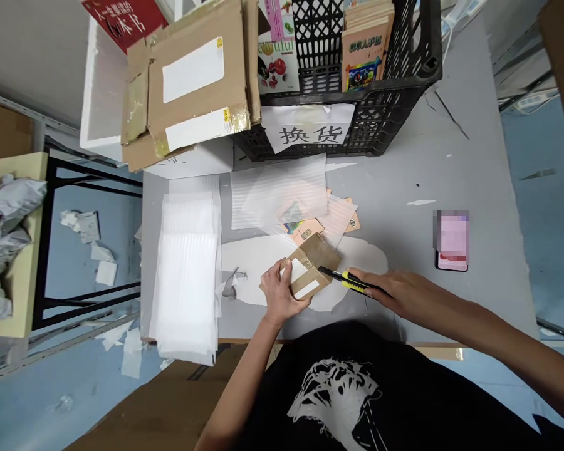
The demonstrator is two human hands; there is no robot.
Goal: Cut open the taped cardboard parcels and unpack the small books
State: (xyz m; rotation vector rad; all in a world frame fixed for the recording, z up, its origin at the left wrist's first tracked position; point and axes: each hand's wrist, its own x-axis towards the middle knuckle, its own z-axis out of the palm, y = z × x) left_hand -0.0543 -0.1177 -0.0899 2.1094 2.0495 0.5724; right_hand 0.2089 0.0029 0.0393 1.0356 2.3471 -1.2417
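Note:
My left hand (277,291) grips a small brown cardboard parcel (313,263) with white labels, holding it down on the grey table (404,181). My right hand (395,291) is closed round a yellow and black utility knife (345,279). The knife's tip touches the parcel's right edge. Just behind the parcel lie a few thin booklets (326,222) partly under a sheet of white foam wrap (277,191).
A stack of white foam sheets (185,269) lies at the table's left edge. A black plastic crate (357,69) of books with a paper sign stands at the back, beside an opened cardboard box (192,81). A phone (452,241) lies to the right. Paper scraps litter the floor on the left.

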